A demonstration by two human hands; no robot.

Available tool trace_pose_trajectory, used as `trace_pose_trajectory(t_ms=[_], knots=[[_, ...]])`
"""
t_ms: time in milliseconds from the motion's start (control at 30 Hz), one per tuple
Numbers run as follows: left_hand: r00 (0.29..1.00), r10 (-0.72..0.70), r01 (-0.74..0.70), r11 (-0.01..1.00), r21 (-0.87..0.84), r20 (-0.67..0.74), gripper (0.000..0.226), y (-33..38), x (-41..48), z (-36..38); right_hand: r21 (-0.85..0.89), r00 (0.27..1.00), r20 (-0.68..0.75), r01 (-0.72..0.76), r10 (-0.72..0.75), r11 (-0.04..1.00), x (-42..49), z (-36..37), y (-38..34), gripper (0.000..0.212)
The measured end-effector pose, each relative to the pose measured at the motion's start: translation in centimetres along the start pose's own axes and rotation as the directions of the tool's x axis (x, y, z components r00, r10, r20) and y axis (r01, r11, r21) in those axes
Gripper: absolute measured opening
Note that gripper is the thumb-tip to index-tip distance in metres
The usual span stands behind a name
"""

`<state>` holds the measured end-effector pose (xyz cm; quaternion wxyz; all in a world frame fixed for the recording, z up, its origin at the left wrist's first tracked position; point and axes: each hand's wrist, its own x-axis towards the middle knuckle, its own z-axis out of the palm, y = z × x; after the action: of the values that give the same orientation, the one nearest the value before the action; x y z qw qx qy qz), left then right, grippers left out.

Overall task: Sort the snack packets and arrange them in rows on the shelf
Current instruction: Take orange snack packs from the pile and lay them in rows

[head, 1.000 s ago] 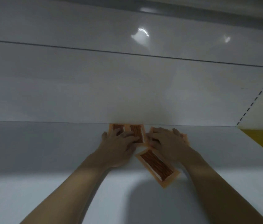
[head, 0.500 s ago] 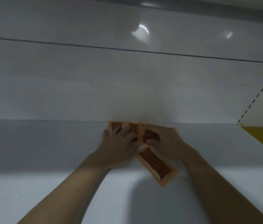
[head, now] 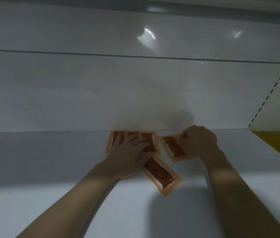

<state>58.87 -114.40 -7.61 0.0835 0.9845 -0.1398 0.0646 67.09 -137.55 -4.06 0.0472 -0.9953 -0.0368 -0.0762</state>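
Left hand (head: 127,157): laid flat, fingers straight and slightly spread, pressing down on the back packets (head: 150,141). These are flat orange-edged plastic snack packs with brown sticks showing through clear windows. They sit side by side and overlapping on the white shelf (head: 49,212), with their far edges against the glossy white back panel (head: 101,93). The hand covers part of the group, so the count cannot be told. A ring (head: 133,143) is worn on one finger.

Right hand (head: 199,143): fingers curled, pinching the far right edge of the held packet (head: 173,146), which is of the same kind. It is tilted and sits just right of the group, with a narrow gap between them. Whether it is lifted off the shelf cannot be told.

The diagonal packet (head: 161,176), also of that kind, lies askew on the shelf nearer the person, its far end beside the left thumb.

A yellow side panel (head: 276,145) stands at the shelf's right end.
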Motion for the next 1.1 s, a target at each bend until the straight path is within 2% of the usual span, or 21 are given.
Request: trace_pose_trajectory(t_ms=[33, 67, 133, 200, 267, 333, 467, 633, 700, 767, 800, 833, 900, 933, 1000, 1100], knots=[[1.0, -0.013, 0.013, 1.0, -0.001, 0.023, 0.053, 0.0, 0.1, 0.0, -0.03, 0.995, 0.099, 0.014, -0.011, 0.999, -0.1, 0.3, 0.1, 0.031], [0.999, -0.024, 0.024, 1.0, -0.008, 0.043, 0.053, 0.0, 0.2, 0.0, -0.043, 0.991, 0.132, 0.038, -0.032, 0.998, -0.3, 0.3, 0.2, 0.034], [0.997, -0.037, 0.039, 0.999, -0.028, 0.064, 0.055, -0.1, 0.4, -0.1, 0.018, 0.993, 0.056, 0.104, -0.105, 0.994, -0.3, -0.4, 0.4, 0.04], [0.995, -0.045, 0.047, 0.999, -0.022, 0.086, 0.055, -0.2, 0.6, -0.4, 0.173, 0.977, 0.036, 0.2, -0.209, 0.964, -0.7, -1.5, 0.3, 0.042], [0.994, -0.046, 0.047, 0.999, -0.008, 0.098, 0.054, -0.3, 0.9, -0.4, 0.218, 0.914, 0.175, 0.325, -0.365, 0.92, -1.7, -1.7, -0.6, 0.029], [0.995, -0.049, 0.049, 0.999, -0.008, 0.085, 0.052, -0.3, 0.8, -0.1, 0.159, 0.85, 0.265, 0.428, -0.456, 0.89, -2.3, -0.6, -1.4, 0.013], [0.996, -0.061, 0.063, 0.998, -0.029, 0.07, 0.051, -0.5, 0.1, 1.1, 0.058, 0.896, 0.232, 0.375, -0.378, 0.925, -1.5, 0.0, -1.7, 0.03], [0.994, -0.052, 0.057, 0.998, -0.042, 0.1, 0.052, -0.7, 0.1, 1.1, 0.103, 0.895, 0.209, 0.382, -0.395, 0.918, -1.2, 0.5, -2.0, 0.044], [0.995, -0.049, 0.054, 0.998, -0.045, 0.092, 0.055, -0.5, 0.0, 0.6, 0.087, 0.923, 0.113, 0.36, -0.369, 0.929, -0.6, 0.0, -1.7, 0.045], [0.998, -0.055, 0.055, 0.998, 0.009, 0.006, 0.067, -0.4, -0.4, -0.4, 0.159, 0.965, -0.001, 0.26, -0.264, 0.952, -0.4, -0.8, -0.5, 0.043], [0.998, -0.049, 0.05, 0.998, 0.025, -0.037, 0.075, -0.3, -0.8, -1.0, 0.177, 0.975, -0.007, 0.219, -0.222, 0.96, -0.4, -1.0, 0.2, 0.042], [0.998, -0.032, 0.033, 0.999, 0.007, -0.061, 0.08, 0.0, -1.3, -1.7, 0.151, 0.977, 0.052, 0.198, -0.207, 0.969, -0.5, -1.1, 0.6, 0.041], [0.998, 0.019, -0.024, 0.997, -0.08, -0.063, 0.072, 1.3, -2.4, -2.4, 0.078, 0.949, 0.233, 0.201, -0.214, 0.976, -0.9, -0.9, 0.4, 0.036], [0.997, 0.058, -0.062, 0.995, -0.084, -0.042, 0.067, 2.2, -2.8, -2.4, 0.071, 0.936, 0.268, 0.215, -0.227, 0.974, -1.1, -0.7, 0.2, 0.032], [0.989, 0.145, -0.145, 0.989, -0.017, 0.032, 0.061, 3.8, -3.2, -2.1, 0.126, 0.948, 0.237, 0.187, -0.213, 0.974, -1.2, -0.8, 0.2, 0.028], [0.978, 0.172, -0.17, 0.985, -0.026, 0.118, 0.047, 4.3, -3.4, -2.4, 0.135, 0.947, 0.298, 0.083, -0.121, 0.987, -1.1, -1.3, 2.2, 0.059]])
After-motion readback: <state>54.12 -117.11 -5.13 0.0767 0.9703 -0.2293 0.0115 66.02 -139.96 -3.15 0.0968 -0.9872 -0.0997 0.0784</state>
